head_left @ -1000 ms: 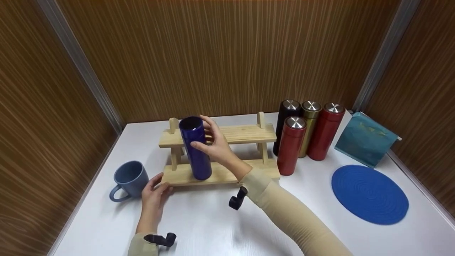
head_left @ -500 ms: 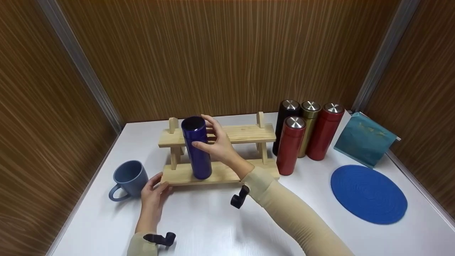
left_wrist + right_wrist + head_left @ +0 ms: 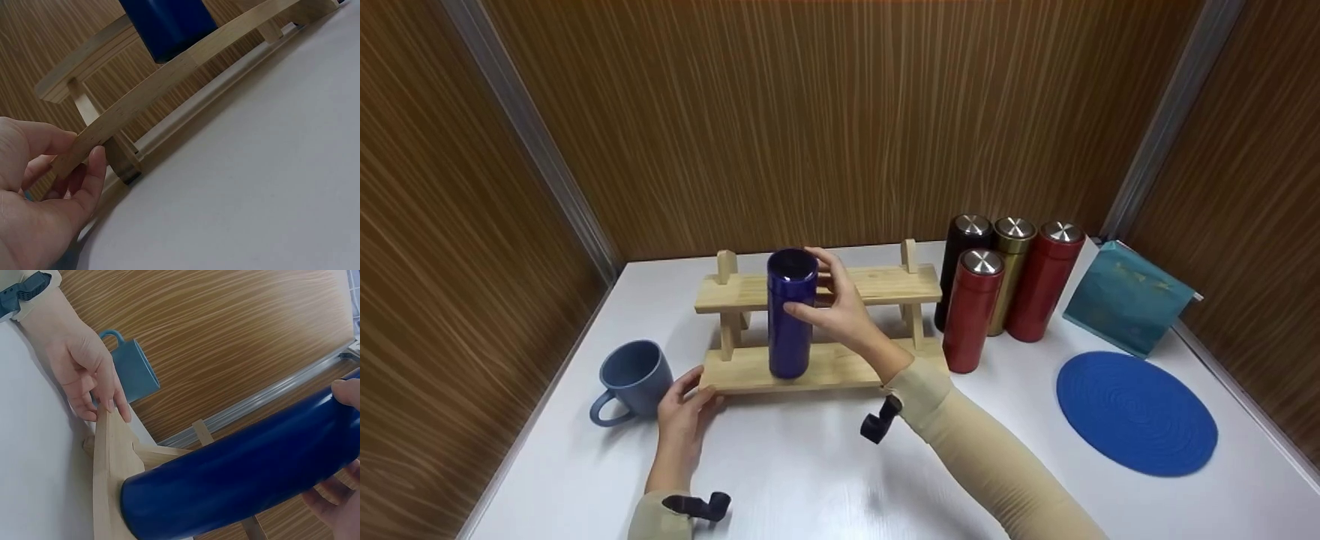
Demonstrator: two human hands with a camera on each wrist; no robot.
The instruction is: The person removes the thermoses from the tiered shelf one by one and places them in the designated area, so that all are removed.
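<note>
Fingers of the right hand [image 3: 840, 315] are curled round the upper part of a dark blue flask [image 3: 791, 313] in the head view, thumb in front and the rest behind it. That flask stands upright at frame centre on the lower board of a wooden rack [image 3: 877, 283], left of the rack's middle. Fingers of the left hand [image 3: 684, 407] pinch the lower board's left end, at lower left of centre. Just left of that hand a blue mug [image 3: 634, 376] sits on the white table [image 3: 795, 480], handle pointing toward the lower left. Right of the rack, 4 capped flasks stand close together: 1 black [image 3: 960, 259], 1 gold [image 3: 1011, 255] and 2 red [image 3: 971, 311]. A teal pouch [image 3: 1125, 298] leans at far right, with a round blue mat [image 3: 1136, 412] lying below it.

Left wrist view: the left hand [image 3: 42, 208] fills the lower left corner, thumb and fingers clamped on the end of the rack [image 3: 169, 84]. The flask [image 3: 169, 25] base rests on the board at top centre.

Right wrist view: the flask [image 3: 242, 478] crosses the lower right of the frame. Fingertips of the right hand [image 3: 337, 489] press its far side at the right edge. The left hand [image 3: 84, 371] grips the rack [image 3: 109, 478] corner at upper left, with the mug [image 3: 132, 371] just behind it.
</note>
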